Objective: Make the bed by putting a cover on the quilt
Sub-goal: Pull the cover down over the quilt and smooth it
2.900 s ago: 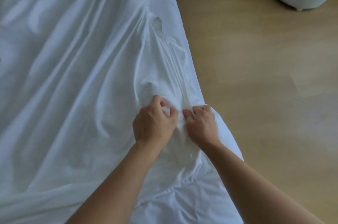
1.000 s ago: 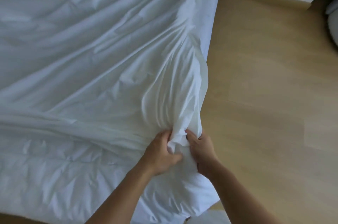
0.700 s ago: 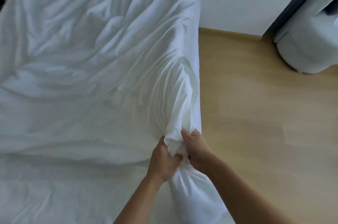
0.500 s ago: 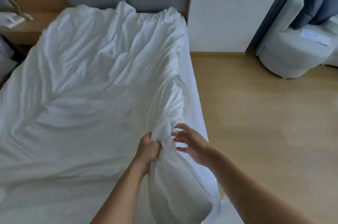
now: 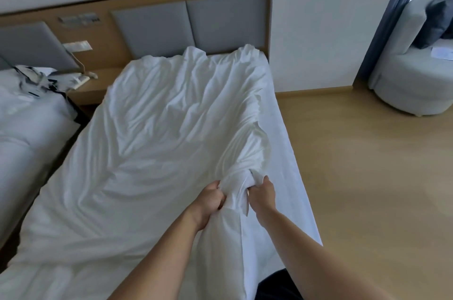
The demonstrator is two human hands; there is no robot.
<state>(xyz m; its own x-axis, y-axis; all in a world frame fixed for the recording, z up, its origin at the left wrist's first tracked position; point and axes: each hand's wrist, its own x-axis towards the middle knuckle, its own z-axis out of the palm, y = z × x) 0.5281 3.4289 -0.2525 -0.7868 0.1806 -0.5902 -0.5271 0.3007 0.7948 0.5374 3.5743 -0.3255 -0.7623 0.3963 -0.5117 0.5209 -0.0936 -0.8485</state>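
Both forearms run off the bottom edge, and a dark shape at six o'clock is cut off there too. The white cover spreads over most of the bed, so we cannot make out the quilt apart from it. A padded-looking corner hangs below the hands. The fingertips of both hands are buried in cloth.

At about five o'clock from the middle of the view, the left hand has its fingers curled tight round a gathered bunch of the cover's right edge. The right hand, just beside it at three o'clock, clamps the same bunch from the other side and holds it up above the bed. Folds fan from the bunch toward eleven o'clock.

A second bed at nine o'clock is cut by the frame. The wall panel at eleven o'clock and the paper on the armchair at two o'clock bear marks too small for us to read.
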